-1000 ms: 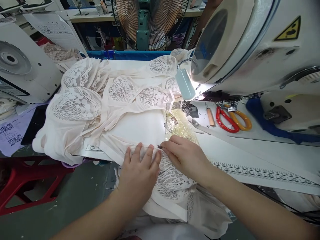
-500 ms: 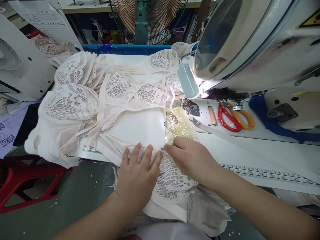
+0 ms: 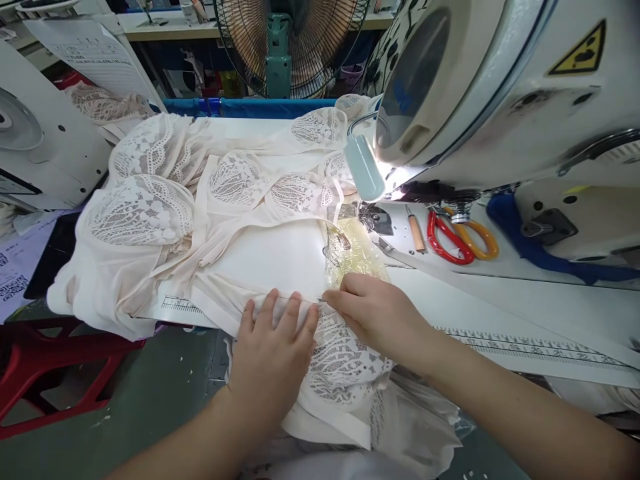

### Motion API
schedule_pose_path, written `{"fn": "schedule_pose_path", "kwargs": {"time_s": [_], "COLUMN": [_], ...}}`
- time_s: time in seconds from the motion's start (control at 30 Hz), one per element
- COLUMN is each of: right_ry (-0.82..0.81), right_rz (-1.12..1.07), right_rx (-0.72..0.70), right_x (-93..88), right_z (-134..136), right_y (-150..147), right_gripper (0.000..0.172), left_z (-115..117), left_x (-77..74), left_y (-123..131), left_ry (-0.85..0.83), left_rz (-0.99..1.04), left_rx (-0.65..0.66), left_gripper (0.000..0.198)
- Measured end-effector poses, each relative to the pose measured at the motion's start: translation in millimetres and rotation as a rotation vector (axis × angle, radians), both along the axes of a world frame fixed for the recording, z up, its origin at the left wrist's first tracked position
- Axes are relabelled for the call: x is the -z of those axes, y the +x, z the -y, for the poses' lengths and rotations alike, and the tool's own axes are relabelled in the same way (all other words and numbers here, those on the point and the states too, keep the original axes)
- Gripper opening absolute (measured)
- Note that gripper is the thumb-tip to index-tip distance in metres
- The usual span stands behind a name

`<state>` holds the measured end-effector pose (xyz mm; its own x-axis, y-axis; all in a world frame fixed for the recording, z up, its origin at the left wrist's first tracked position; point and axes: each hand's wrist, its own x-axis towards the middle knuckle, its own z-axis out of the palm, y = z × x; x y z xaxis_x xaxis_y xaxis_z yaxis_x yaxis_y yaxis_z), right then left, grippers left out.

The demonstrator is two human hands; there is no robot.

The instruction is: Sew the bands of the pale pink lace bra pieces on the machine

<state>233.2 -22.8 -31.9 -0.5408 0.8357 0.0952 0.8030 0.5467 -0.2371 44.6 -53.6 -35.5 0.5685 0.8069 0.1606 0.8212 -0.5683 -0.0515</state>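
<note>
My left hand (image 3: 275,353) lies palm down with its fingers spread on a cream lace bra (image 3: 345,363) at the table's front edge. The bra's lace cup and wide bands drape over that edge towards me. Close to my left fingertips, the thumb and fingers of my right hand (image 3: 377,313) are pinched together at the bra's upper edge. A tiny dark tip shows at the pinch; the rest of what it belongs to is hidden in the hand. Beyond the hands, more cream lace bras (image 3: 143,210) lie heaped and joined by bands across the white table.
A sewing machine (image 3: 500,93) with a lit lamp (image 3: 364,167) stands at right. Near it lie red-handled scissors (image 3: 447,240), a wooden-handled tool (image 3: 416,232) and a yellowish clear taped patch (image 3: 350,257). A fan (image 3: 279,57) stands behind; a red stool (image 3: 60,373) is at lower left.
The view has shifted slightly, so the machine and scissors appear further left and the fan lower. Both hands keep nearly the same place and pose on the bra.
</note>
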Motion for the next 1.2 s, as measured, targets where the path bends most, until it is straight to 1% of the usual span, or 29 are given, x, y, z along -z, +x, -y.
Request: {"fn": "schedule_pose_path", "kwargs": {"time_s": [0.2,0.23,0.3,0.4,0.47,0.53,0.6,0.67,0.73,0.8,0.87,0.93,1.03,1.2], "right_ry": [0.034,0.022,-0.029,-0.159,-0.260,-0.312,-0.293,-0.251,-0.213,-0.182,-0.143,-0.108,-0.067,-0.016], "right_rz": [0.057,0.019,-0.151,-0.449,-0.535,-0.564,-0.561,-0.534,-0.507,-0.468,-0.389,-0.291,-0.205,-0.148], "right_rx": [-0.023,-0.015,0.031,0.185,0.278,0.309,0.308,0.310,0.302,0.281,0.255,0.229,0.179,0.128], "right_x": [-2.3,-3.6,-6.3,-8.2,-6.5,-3.1,-0.2,0.0,-2.7,-6.7,-9.5,-9.4,-3.6,5.1], "right_z": [0.8,1.4,3.4,11.2,19.6,29.0,36.6,39.8,37.7,31.2,22.8,15.1,7.7,2.8], "right_y": [11.4,14.4,18.6,16.6,9.2,-0.3,-8.5,-13.4,-15.1,-15.2,-16.2,-19.0,-25.5,-32.4], "right_gripper": [0.023,0.022,0.020,0.017,0.018,0.020,0.020,0.021,0.019,0.017,0.017,0.019,0.023,0.023], "left_z": [-0.3,-0.5,-2.3,-9.6,-16.6,-22.4,-24.4,-21.0,-12.9,-3.2,4.8,9.1,9.4,6.4], "left_x": [0.7,0.7,-0.6,-6.3,-11.7,-15.7,-15.9,-11.6,-4.5,2.9,9.0,13.2,16.5,17.8], "left_y": [-0.3,-1.3,-5.1,-15.5,-23.2,-28.3,-28.5,-23.6,-15.8,-7.7,-1.8,0.9,0.3,-2.3], "left_ry": [0.035,0.034,0.024,-0.014,-0.034,-0.018,-0.006,-0.011,0.015,0.077,0.110,0.099,0.067,0.050], "left_rz": [0.006,0.004,-0.003,-0.038,-0.084,-0.127,-0.167,-0.183,-0.137,-0.026,0.084,0.143,0.169,0.186], "left_rx": [0.012,0.014,0.025,0.055,0.075,0.118,0.186,0.207,0.165,0.092,0.030,-0.014,-0.013,-0.002], "left_gripper": [0.034,0.035,0.036,0.041,0.043,0.040,0.036,0.036,0.037,0.035,0.035,0.036,0.037,0.036]}}
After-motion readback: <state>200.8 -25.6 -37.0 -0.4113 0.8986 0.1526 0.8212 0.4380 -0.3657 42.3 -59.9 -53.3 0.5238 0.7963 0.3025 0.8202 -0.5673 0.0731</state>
